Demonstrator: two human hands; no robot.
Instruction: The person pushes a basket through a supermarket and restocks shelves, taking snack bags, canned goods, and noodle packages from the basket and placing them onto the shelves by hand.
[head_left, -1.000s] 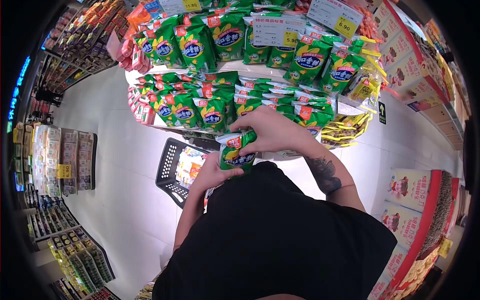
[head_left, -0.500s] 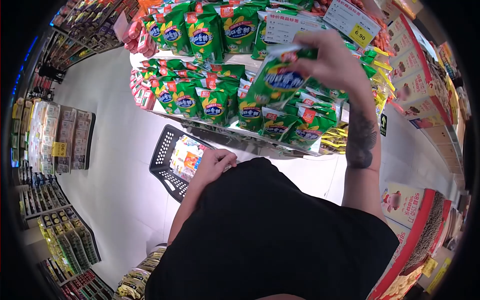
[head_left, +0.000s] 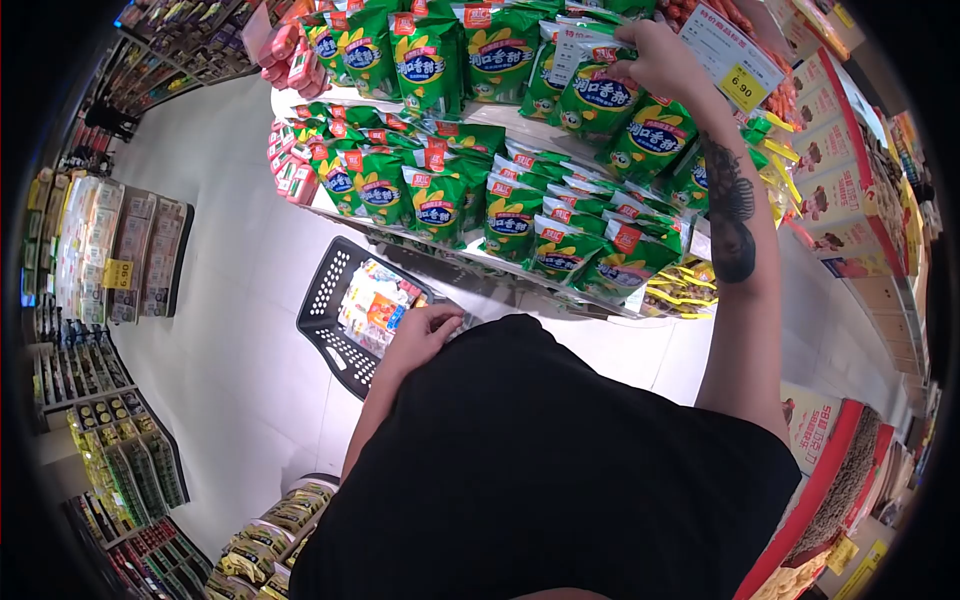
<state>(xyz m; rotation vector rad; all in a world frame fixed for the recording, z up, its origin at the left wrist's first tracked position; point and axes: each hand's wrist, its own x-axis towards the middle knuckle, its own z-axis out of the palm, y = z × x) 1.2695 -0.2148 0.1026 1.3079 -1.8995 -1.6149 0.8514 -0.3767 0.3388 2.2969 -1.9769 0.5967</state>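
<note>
My right hand (head_left: 655,65) reaches to the upper tier of the display, its fingers pinching the top edge of a green snack bag (head_left: 597,98) with corn pictured on the front. This bag stands upright among matching green bags (head_left: 500,55), partly in front of a white price card (head_left: 568,58). Low at my waist, my left hand (head_left: 422,338) is closed beside the near end of a black shopping basket (head_left: 322,290). What its curled fingers hold is mostly hidden. Inside the basket lie white and orange packages (head_left: 380,305).
A lower tier (head_left: 400,235) holds more green bags, with red packs (head_left: 295,180) at its left end and yellow packs (head_left: 680,290) at its right. Another price card (head_left: 735,55) hangs above. Cartons (head_left: 840,180) stand right; a stacked display (head_left: 125,250) stands left across the floor.
My right hand has moved up and back, carrying the green bag from in front of the shelf to the upper tier. The left hand has shifted slightly, its fingers looser.
</note>
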